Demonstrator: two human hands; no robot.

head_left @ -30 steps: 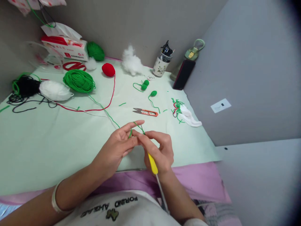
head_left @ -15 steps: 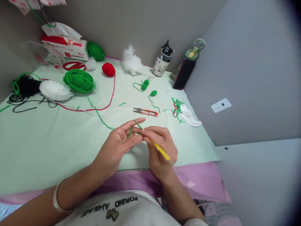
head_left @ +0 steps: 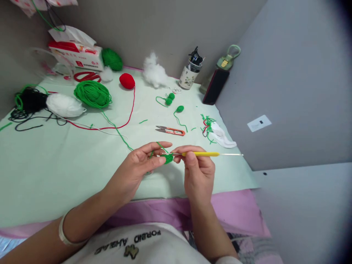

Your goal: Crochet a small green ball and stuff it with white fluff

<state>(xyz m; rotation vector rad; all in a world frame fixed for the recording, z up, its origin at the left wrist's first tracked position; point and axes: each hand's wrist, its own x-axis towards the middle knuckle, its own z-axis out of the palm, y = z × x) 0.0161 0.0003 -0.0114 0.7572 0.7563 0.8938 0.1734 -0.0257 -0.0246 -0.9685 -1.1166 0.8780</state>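
Between the thumb and fingers of my left hand (head_left: pixel 141 161) is pinched a small green crochet piece (head_left: pixel 168 158). Green yarn (head_left: pixel 162 147) loops over the left index finger, and its strand runs back to the bright green yarn ball (head_left: pixel 92 94). My right hand (head_left: pixel 198 170) grips a crochet hook (head_left: pixel 205 154) by its yellow handle, held nearly level. The hook's thin metal tip reaches the top edge of the green piece; whether it sits in a stitch I cannot tell. Just beyond the hands lie orange thread snips (head_left: pixel 171 131).
Small green crocheted balls (head_left: pixel 169 99) and another green one (head_left: pixel 180 109) lie farther back. White stuffing (head_left: pixel 154 71), a red yarn ball (head_left: pixel 127 81), white yarn (head_left: pixel 65 105) and black yarn (head_left: pixel 31 101) are around. Yarn scraps (head_left: pixel 208 124), a phone (head_left: pixel 216 87) and a pen jar (head_left: pixel 189 75) stand right.
My right hand has turned and shifted slightly right, so the hook went from slanting toward me to nearly level. The green piece now shows between my hands.
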